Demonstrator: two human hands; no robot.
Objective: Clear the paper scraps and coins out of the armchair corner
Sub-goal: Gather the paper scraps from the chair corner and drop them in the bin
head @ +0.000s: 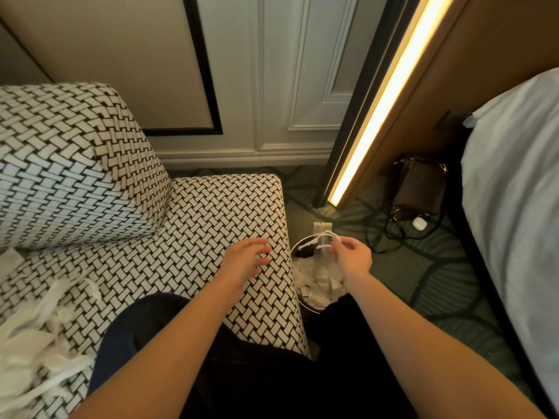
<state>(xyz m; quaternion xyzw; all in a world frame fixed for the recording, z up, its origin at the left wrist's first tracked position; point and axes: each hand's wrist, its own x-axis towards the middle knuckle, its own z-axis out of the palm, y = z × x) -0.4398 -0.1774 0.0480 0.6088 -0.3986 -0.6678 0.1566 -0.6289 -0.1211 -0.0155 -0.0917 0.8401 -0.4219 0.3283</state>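
Paper scraps (39,337) lie in a loose white heap on the armchair (196,225) seat, at its near left corner, spreading toward the seat's left edge. One more pale piece (10,261) sits at the left edge, just under the back cushion (75,164). The chair's fabric is a black-and-white woven pattern, and the person sits on its front edge, dark trousers (242,373) covering the near part of the seat.

The hands are apart. The left hand (246,258) hovers over the right edge of the seat, palm down, fingers spread and relaxed, holding nothing. The right hand (352,255) is out past that edge, above a round bin (295,247) that stands on the carpet (438,282) just beside the chair. Its fingertips pinch thin white strips (314,241) that trail leftward over the bin's mouth. More torn paper (317,282) lies inside the bin, and a tall pale wrapper (322,234) stands up out of it.

Beyond the bin, on the carpet, a dark bag (419,186) leans by a glowing light strip (381,101), with a small white case (419,223) and a black cable (390,234) beside it. A bed (514,176) with pale linen fills the right side.
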